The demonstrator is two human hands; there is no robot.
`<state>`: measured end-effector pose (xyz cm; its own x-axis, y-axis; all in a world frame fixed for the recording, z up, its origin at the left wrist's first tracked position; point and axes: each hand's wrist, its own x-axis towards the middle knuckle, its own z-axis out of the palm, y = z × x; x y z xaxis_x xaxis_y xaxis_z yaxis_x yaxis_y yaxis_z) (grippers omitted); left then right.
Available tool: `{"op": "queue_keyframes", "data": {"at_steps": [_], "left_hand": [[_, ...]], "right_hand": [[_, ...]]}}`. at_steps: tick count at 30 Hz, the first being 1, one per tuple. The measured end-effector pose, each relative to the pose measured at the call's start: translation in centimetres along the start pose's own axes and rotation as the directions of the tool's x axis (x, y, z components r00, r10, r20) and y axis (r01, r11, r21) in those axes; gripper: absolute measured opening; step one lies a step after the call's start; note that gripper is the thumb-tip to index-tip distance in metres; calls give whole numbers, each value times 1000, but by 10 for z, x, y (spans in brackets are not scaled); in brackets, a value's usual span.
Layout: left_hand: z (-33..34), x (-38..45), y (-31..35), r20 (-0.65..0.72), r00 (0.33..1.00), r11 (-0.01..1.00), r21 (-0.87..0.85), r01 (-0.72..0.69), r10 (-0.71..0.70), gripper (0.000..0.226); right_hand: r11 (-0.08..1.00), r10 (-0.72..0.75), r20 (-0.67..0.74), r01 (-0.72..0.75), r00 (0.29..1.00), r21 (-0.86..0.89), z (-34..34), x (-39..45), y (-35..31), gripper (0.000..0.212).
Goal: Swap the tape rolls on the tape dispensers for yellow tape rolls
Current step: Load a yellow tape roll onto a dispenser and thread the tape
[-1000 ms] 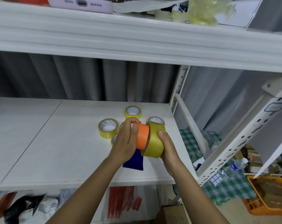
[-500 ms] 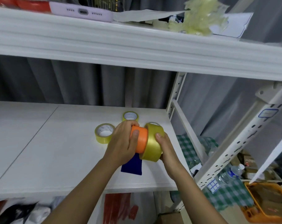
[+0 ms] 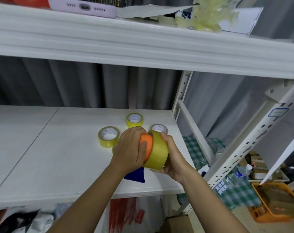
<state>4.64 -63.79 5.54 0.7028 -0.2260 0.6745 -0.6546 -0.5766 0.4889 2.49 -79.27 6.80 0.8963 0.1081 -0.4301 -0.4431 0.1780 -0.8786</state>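
Nearest the viewer, at centre frame, the left hand [image 3: 131,149] wraps its fingers over an orange hub [image 3: 147,145], which appears to be the dispenser's core. The right hand [image 3: 172,158] grasps the held yellow roll [image 3: 159,152] from the outer side, thumb on its upper edge. The hub sits partly inside the roll's bore, both held above the front of the white shelf [image 3: 58,157]. A dark blue part [image 3: 135,174], probably the dispenser body, shows below the hands; its form is mostly hidden.

Likely faults from here:
- If the hub enters askew, the roll may jam on it.
- If either grasp slackens, the roll may drop past the shelf's front edge, which lies just below the hands.

Count, near to far:
- One yellow roll in hand.
- One roll edge [image 3: 114,148], mostly hidden behind the left hand.
- One roll at centre left [image 3: 108,137], lying flat.
- One roll [image 3: 159,128] just behind the right hand.
- One roll farthest back [image 3: 134,120].
- Orange hubs: one visible.
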Motion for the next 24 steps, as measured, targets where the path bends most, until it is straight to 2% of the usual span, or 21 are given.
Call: {"op": "queue_keyframes", "data": {"at_steps": [2,7,12,16,18,21,24], "left_hand": [[1,-1,-3,19,1000,1000,-16,8,-7,30],[9,-5,-6,41,995,995,-48,89,-87,37],[19,-6,-6,133,953,921,-250,300,-274,33],[25,-2,-7,180,943,886,-330,326,-280,42],[25,2,-9,268,916,857,-347,382,-300,38],[25,7,-11,431,834,777,-368,511,-344,30],[25,14,-17,444,792,758,-309,574,-419,29]], "right_hand": [[1000,21,2,-21,1000,-13,-1,2,0,68],[999,-52,-25,51,998,-18,-2,4,9,62],[949,-275,-43,264,960,-172,1,3,16,50],[898,-387,-81,356,919,-258,0,7,20,53],[903,-393,-95,363,915,-231,-3,8,20,55],[912,-392,-99,372,915,-175,-11,10,19,50],[928,-361,-122,343,925,-147,-16,16,22,46]]}}
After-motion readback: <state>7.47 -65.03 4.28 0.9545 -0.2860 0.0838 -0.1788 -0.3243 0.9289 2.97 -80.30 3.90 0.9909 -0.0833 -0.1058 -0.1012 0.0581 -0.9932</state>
